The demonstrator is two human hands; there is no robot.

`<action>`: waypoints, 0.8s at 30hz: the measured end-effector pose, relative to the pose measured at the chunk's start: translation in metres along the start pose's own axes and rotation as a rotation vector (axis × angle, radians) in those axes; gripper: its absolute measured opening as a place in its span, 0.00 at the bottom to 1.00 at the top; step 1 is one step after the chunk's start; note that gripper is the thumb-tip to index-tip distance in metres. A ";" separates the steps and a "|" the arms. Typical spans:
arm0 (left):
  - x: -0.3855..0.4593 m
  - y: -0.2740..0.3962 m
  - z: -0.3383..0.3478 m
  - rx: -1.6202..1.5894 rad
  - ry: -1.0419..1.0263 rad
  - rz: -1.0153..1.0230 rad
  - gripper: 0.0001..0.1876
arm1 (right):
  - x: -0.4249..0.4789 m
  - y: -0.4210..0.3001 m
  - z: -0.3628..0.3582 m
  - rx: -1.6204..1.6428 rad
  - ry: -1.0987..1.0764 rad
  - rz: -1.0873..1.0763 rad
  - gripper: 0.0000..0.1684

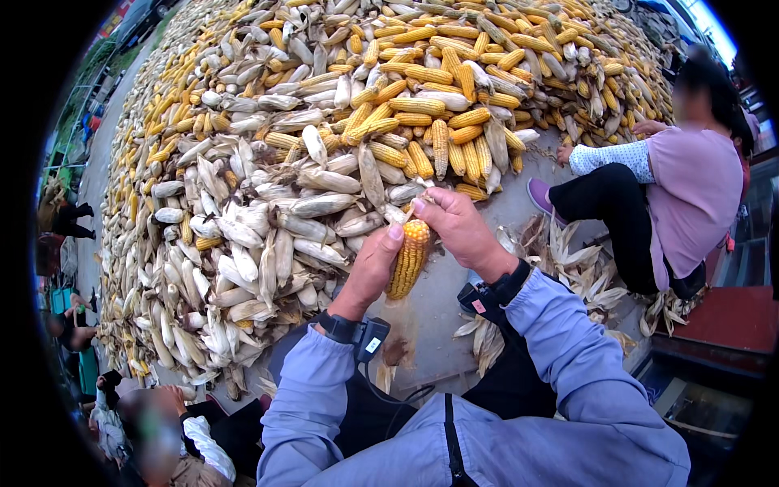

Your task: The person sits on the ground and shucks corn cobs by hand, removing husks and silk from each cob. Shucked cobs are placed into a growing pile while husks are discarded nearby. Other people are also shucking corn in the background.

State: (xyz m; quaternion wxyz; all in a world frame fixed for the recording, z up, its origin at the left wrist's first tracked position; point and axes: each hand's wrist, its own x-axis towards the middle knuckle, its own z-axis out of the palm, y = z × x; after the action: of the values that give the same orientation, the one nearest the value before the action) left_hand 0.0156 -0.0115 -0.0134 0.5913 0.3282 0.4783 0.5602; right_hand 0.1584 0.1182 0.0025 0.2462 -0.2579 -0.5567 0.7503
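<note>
Between my hands is a yellow corn cob (408,265), its kernels bare along the side that faces me. My left hand (374,265) wraps the cob from the left, thumb near its upper end. My right hand (459,228) pinches pale husk (420,198) at the top of the cob, thumb against fingers. Loose husk leaf (398,329) hangs below the cob. Straight ahead lies a large heap of corn, with unhusked ears (322,204) nearest my left hand and bare yellow cobs (441,149) beyond my right.
A person in a pink top (694,158) sits at the right by the heap. Stripped husks (569,268) lie on the concrete ground (447,304) between us. Another person (176,432) sits at the lower left. A cable (395,399) runs from my left wrist device (368,335).
</note>
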 end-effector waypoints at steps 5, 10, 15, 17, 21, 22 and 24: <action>0.005 -0.009 0.001 0.097 0.107 0.100 0.27 | -0.002 0.019 0.010 -0.118 0.159 -0.113 0.14; 0.012 -0.017 0.007 -0.094 0.217 0.099 0.23 | -0.010 0.010 0.017 -0.228 0.169 -0.070 0.12; 0.011 -0.029 -0.002 0.087 0.288 0.142 0.20 | -0.012 0.022 0.024 0.030 0.215 -0.028 0.12; 0.013 -0.030 0.000 0.064 0.308 0.133 0.20 | -0.011 0.027 0.026 0.182 0.230 -0.011 0.13; 0.012 -0.030 0.005 -0.079 0.300 0.126 0.22 | -0.009 0.014 0.039 0.395 0.301 0.049 0.10; 0.012 -0.027 0.007 -0.082 0.299 0.127 0.22 | -0.009 0.014 0.038 0.420 0.308 0.056 0.10; 0.011 -0.022 0.010 -0.089 0.303 0.129 0.22 | -0.007 0.013 0.036 0.471 0.319 0.071 0.10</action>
State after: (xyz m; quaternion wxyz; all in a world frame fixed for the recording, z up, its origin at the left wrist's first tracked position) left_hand 0.0317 -0.0031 -0.0331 0.4891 0.2438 0.5146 0.6607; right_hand 0.1391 0.0849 -0.0006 0.3574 -0.3278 -0.3117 0.8171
